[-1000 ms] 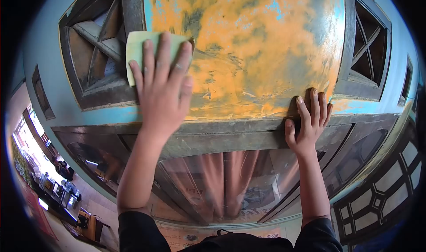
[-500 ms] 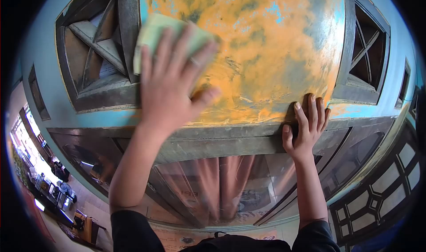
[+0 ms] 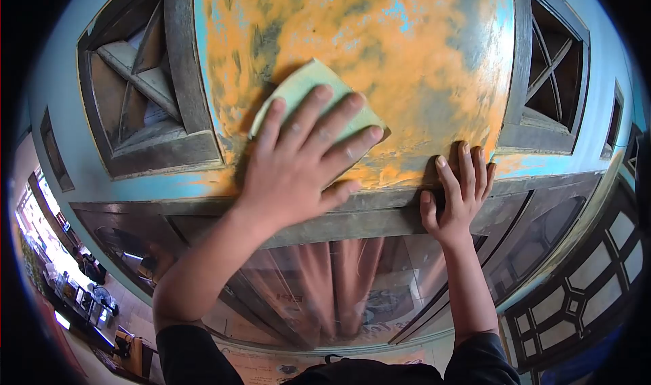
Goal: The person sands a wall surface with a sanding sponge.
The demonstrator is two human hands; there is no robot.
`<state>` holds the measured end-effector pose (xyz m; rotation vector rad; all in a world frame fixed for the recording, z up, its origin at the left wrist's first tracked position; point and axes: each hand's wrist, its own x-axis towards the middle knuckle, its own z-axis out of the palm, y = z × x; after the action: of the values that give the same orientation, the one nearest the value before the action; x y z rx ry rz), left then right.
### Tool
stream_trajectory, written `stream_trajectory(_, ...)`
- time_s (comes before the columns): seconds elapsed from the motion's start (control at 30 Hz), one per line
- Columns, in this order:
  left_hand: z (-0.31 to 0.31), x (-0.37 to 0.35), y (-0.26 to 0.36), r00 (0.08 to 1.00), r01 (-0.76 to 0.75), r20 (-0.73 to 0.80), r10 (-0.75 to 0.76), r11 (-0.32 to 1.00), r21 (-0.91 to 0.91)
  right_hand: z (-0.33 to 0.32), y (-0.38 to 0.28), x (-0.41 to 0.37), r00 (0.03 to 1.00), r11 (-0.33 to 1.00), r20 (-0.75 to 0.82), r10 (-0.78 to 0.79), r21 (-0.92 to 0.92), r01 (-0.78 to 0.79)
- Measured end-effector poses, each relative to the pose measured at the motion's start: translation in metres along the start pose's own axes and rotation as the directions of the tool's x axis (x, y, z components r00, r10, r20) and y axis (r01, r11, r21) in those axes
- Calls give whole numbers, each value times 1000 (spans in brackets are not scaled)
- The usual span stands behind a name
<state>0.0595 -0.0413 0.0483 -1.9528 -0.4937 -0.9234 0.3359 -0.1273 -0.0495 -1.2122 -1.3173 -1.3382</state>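
Under the spread fingers of my left hand (image 3: 298, 154), a pale green sheet (image 3: 308, 87) lies pressed flat against the wall panel (image 3: 420, 66). The panel is patchy orange, grey and light blue. The sheet's upper corner points up and its right corner shows beyond my fingertips; the side against the panel is hidden. My right hand (image 3: 461, 195) rests with fingers apart on the panel's lower right edge, its palm over the dark wooden beam (image 3: 380, 224). It holds nothing.
Dark-framed openings with crossed slats flank the panel, at left (image 3: 142, 80) and right (image 3: 549, 66). Below the beam are glass panes with pinkish curtains (image 3: 359, 276). A dark lattice frame (image 3: 576, 297) stands lower right; a fan (image 3: 102, 297) and furniture lower left.
My left hand and the green sheet have moved right and down across the panel, and the sheet is more tilted. My right hand keeps its place on the panel's edge. The view has shifted slightly.
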Motion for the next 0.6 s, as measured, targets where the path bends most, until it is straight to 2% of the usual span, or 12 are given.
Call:
stream_trajectory(0.07, -14, 15, -27, 996, 80, -45, -80, 997, 6, 1, 1, 1, 1000, 1000, -7, -2, 13, 2)
stream_trajectory(0.1, -12, 23, -44, 971, 192, -158, -182, 980, 50, 1, 2, 1, 1000, 1000, -6, -2, 10, 2)
stream_trajectory(0.2, -8, 27, -34, 968, 216, -154, -200, 972, 98, 1, 0, -1, 1000, 1000, -1, 7, 9, -7)
stream_trajectory(0.23, -10, 22, -12, 995, 99, -15, -98, 992, 81, 0, 0, 0, 1000, 1000, 0, 5, 9, -5)
stream_trajectory(0.33, -5, 17, 12, 991, -125, 37, 129, 987, -104, 0, 0, 0, 1000, 1000, -6, -1, 15, 1)
stream_trajectory(0.37, -10, 22, -5, 998, -47, 46, 48, 999, -21, 0, 1, 1, 1000, 1000, -6, -7, 16, 7)
stream_trajectory(0.47, -6, 39, -63, 937, 211, -298, -185, 976, 59, 0, 1, -2, 1000, 1000, -2, -6, 24, 6)
stream_trajectory(0.57, -10, 29, -5, 997, 68, -48, -65, 996, 61, -1, 1, 0, 1000, 1000, -3, -5, 17, 5)
stream_trajectory(0.6, -4, 18, 13, 999, -4, -40, 4, 1000, 7, -3, 1, 0, 1000, 1000, 3, -1, 15, 1)
